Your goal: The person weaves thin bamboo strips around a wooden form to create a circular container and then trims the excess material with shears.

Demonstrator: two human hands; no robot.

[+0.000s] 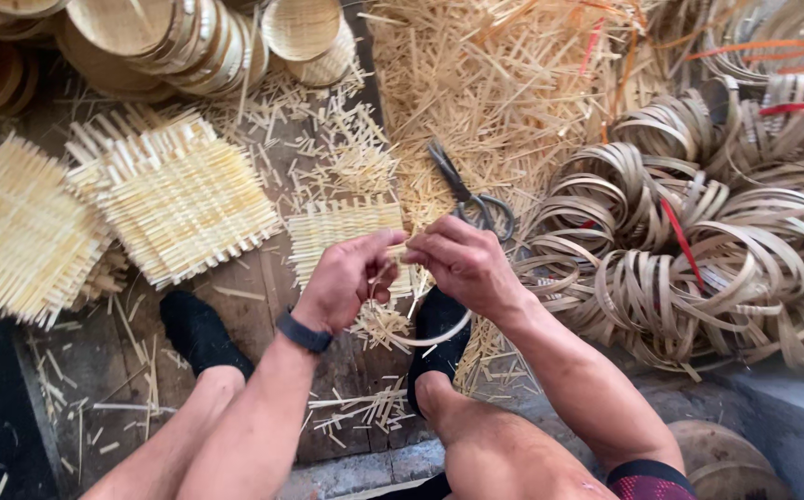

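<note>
Above woven mat [342, 236]: left hand [346, 278], right hand [462, 264] both pinching thin pale bamboo strip [439, 335], curved into loop.

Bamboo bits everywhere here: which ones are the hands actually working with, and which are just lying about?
In hand:
left hand
right hand
thin hoop
woven mat under the hands

Lying about:
scissors
square mats
coiled strips
finished baskets
offcuts

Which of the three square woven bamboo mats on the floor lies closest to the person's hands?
The smallest mat, directly behind the left hand and right hand. The two larger mats lie farther off to the left.
</note>
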